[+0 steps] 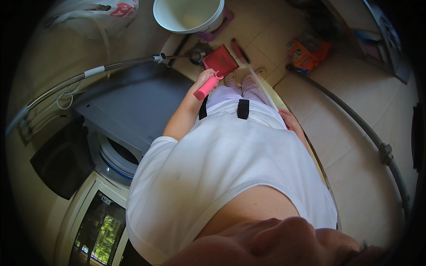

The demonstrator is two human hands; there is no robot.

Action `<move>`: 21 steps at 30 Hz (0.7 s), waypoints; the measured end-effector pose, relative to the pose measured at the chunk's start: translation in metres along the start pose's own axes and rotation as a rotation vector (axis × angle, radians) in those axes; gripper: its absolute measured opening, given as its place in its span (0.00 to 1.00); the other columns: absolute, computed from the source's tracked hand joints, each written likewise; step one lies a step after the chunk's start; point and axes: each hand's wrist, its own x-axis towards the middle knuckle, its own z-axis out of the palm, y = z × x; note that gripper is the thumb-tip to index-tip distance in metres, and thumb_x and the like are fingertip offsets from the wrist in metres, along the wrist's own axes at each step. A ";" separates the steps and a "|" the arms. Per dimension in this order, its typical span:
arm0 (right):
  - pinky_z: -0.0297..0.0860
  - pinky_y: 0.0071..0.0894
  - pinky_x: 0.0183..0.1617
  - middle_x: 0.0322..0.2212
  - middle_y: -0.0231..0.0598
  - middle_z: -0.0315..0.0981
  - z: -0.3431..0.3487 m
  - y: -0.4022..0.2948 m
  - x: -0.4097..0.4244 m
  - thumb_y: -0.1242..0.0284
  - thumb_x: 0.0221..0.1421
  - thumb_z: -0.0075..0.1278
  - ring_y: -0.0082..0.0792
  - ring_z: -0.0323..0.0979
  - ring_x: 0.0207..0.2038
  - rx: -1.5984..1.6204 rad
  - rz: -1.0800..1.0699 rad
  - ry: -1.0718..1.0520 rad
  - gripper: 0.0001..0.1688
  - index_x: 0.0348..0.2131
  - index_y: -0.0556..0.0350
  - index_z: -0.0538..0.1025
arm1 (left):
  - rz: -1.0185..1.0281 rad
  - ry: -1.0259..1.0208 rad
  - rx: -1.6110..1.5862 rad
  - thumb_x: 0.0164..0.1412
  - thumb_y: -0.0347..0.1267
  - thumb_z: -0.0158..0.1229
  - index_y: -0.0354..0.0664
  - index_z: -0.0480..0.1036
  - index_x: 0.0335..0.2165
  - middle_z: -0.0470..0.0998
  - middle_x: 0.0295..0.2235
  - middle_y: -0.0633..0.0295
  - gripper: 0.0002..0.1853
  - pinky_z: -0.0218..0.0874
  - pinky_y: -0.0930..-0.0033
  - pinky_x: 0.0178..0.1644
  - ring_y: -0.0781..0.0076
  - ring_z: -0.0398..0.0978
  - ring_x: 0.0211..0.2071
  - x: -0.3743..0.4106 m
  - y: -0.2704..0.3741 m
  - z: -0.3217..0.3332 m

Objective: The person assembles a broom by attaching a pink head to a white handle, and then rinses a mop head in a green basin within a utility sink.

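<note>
My left hand (205, 77) is closed around a pink plastic handle (204, 89) with a small loop at one end. Just beyond the fingers shows a red dustpan (221, 61); how it joins the handle is hidden. At my right hip, my right hand (289, 119) is partly covered by my white shirt, with a bit of pink beneath it. A pale, motion-blurred stick (263, 83) runs from beside that hand towards the floor, ending in a red and black part (239, 50). Whether my right fingers wrap around the stick cannot be made out.
A white bucket (189, 16) rests on a purple stool. To the left stands a grey front-loading washing machine (139, 99), its door (63, 158) swung out. A metal pole (123, 63) crosses above it. An orange package (308, 55) and a grey pipe (349, 114) are at right.
</note>
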 end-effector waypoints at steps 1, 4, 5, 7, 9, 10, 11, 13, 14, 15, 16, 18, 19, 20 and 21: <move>0.67 0.27 0.41 0.35 0.40 0.72 0.005 -0.004 0.002 0.75 0.51 0.47 0.30 0.70 0.36 0.037 0.026 -0.066 0.19 0.44 0.59 0.70 | -0.019 -0.004 -0.033 0.54 0.29 0.42 0.47 0.57 0.18 0.55 0.11 0.70 0.10 0.40 0.81 0.12 0.82 0.53 0.11 0.001 0.003 -0.001; 0.66 0.28 0.45 0.38 0.42 0.72 0.014 -0.012 -0.009 0.74 0.53 0.47 0.31 0.70 0.39 -0.027 0.023 -0.169 0.19 0.45 0.60 0.69 | 0.046 0.050 -0.244 0.53 0.30 0.44 0.47 0.57 0.17 0.55 0.11 0.70 0.10 0.40 0.80 0.12 0.81 0.53 0.11 -0.005 -0.003 -0.003; 0.67 0.27 0.41 0.36 0.41 0.72 0.016 -0.015 -0.014 0.74 0.53 0.47 0.30 0.70 0.36 -0.024 -0.007 -0.173 0.19 0.46 0.59 0.69 | 0.033 0.016 -0.284 0.52 0.31 0.44 0.47 0.57 0.17 0.55 0.11 0.70 0.10 0.41 0.80 0.12 0.81 0.53 0.11 -0.003 -0.005 -0.013; 0.69 0.25 0.34 0.31 0.40 0.72 0.013 -0.015 -0.029 0.73 0.54 0.46 0.28 0.71 0.29 -0.012 -0.063 -0.161 0.19 0.47 0.58 0.69 | -0.011 -0.062 -0.362 0.52 0.31 0.45 0.46 0.57 0.17 0.55 0.11 0.70 0.10 0.42 0.80 0.13 0.81 0.53 0.11 -0.001 -0.010 -0.036; 0.66 0.22 0.24 0.24 0.37 0.69 0.003 -0.029 -0.055 0.73 0.54 0.45 0.25 0.66 0.21 -0.055 0.008 -0.152 0.20 0.48 0.55 0.67 | -0.093 -0.070 -0.367 0.52 0.32 0.44 0.45 0.56 0.18 0.56 0.11 0.68 0.09 0.42 0.77 0.12 0.78 0.53 0.10 -0.007 -0.013 -0.048; 0.64 0.20 0.19 0.21 0.36 0.68 0.000 -0.036 -0.068 0.73 0.55 0.45 0.23 0.64 0.17 -0.071 0.040 -0.146 0.21 0.49 0.53 0.67 | -0.134 -0.077 -0.363 0.51 0.33 0.43 0.44 0.56 0.19 0.57 0.10 0.68 0.09 0.43 0.76 0.11 0.76 0.53 0.09 -0.012 -0.013 -0.051; 0.61 0.18 0.17 0.19 0.35 0.66 0.001 -0.039 -0.078 0.73 0.55 0.45 0.21 0.61 0.15 0.004 0.055 -0.103 0.21 0.49 0.51 0.66 | -0.146 -0.092 -0.393 0.51 0.33 0.44 0.44 0.56 0.19 0.56 0.10 0.68 0.09 0.43 0.76 0.11 0.77 0.53 0.09 -0.018 -0.014 -0.054; 0.54 0.14 0.12 0.15 0.32 0.61 0.000 -0.046 -0.085 0.73 0.55 0.44 0.17 0.54 0.11 0.123 0.097 -0.044 0.22 0.51 0.47 0.64 | -0.146 -0.102 -0.485 0.51 0.33 0.44 0.44 0.56 0.18 0.55 0.10 0.68 0.09 0.43 0.76 0.11 0.77 0.53 0.09 -0.037 -0.025 -0.066; 0.55 0.13 0.13 0.16 0.32 0.61 -0.003 -0.041 -0.083 0.73 0.55 0.44 0.17 0.54 0.12 0.141 0.073 -0.032 0.22 0.51 0.47 0.64 | -0.149 -0.186 -0.490 0.50 0.32 0.44 0.44 0.56 0.17 0.55 0.10 0.69 0.10 0.42 0.77 0.11 0.79 0.53 0.10 -0.034 -0.030 -0.083; 0.55 0.13 0.13 0.16 0.32 0.61 -0.010 -0.035 -0.077 0.73 0.55 0.45 0.16 0.55 0.12 0.158 0.049 -0.018 0.23 0.51 0.46 0.63 | -0.150 -0.156 -0.489 0.49 0.32 0.45 0.44 0.56 0.17 0.55 0.11 0.69 0.10 0.42 0.78 0.11 0.79 0.53 0.10 -0.039 -0.029 -0.085; 0.55 0.13 0.14 0.16 0.33 0.61 -0.015 -0.033 -0.073 0.73 0.55 0.45 0.16 0.55 0.13 0.169 0.028 -0.005 0.23 0.51 0.46 0.63 | -0.150 -0.124 -0.495 0.49 0.31 0.45 0.44 0.56 0.16 0.55 0.11 0.69 0.10 0.42 0.78 0.11 0.80 0.53 0.10 -0.048 -0.030 -0.085; 0.56 0.12 0.14 0.16 0.32 0.61 -0.019 -0.036 -0.066 0.73 0.55 0.45 0.16 0.55 0.13 0.192 0.003 -0.024 0.23 0.51 0.46 0.63 | -0.115 -0.168 -0.539 0.51 0.30 0.45 0.27 0.62 0.31 0.57 0.12 0.67 0.13 0.45 0.78 0.13 0.78 0.56 0.12 -0.063 -0.032 -0.091; 0.56 0.12 0.14 0.16 0.32 0.61 -0.019 -0.038 -0.063 0.73 0.55 0.45 0.16 0.55 0.13 0.204 -0.010 -0.035 0.22 0.50 0.47 0.63 | -0.116 -0.105 -0.543 0.50 0.30 0.45 0.30 0.61 0.29 0.57 0.12 0.68 0.10 0.44 0.79 0.13 0.79 0.56 0.11 -0.069 -0.034 -0.091; 0.56 0.12 0.14 0.16 0.32 0.61 -0.019 -0.039 -0.061 0.73 0.54 0.45 0.16 0.55 0.13 0.193 -0.005 -0.010 0.22 0.50 0.47 0.63 | -0.117 -0.042 -0.548 0.49 0.29 0.46 0.33 0.60 0.26 0.56 0.12 0.68 0.08 0.43 0.80 0.12 0.81 0.55 0.11 -0.075 -0.035 -0.090; 0.56 0.13 0.14 0.16 0.32 0.61 -0.016 -0.044 -0.061 0.73 0.54 0.45 0.16 0.56 0.13 0.180 0.002 0.014 0.22 0.50 0.47 0.64 | -0.117 0.023 -0.556 0.48 0.28 0.46 0.36 0.60 0.24 0.56 0.12 0.69 0.06 0.42 0.81 0.11 0.82 0.55 0.11 -0.087 -0.036 -0.085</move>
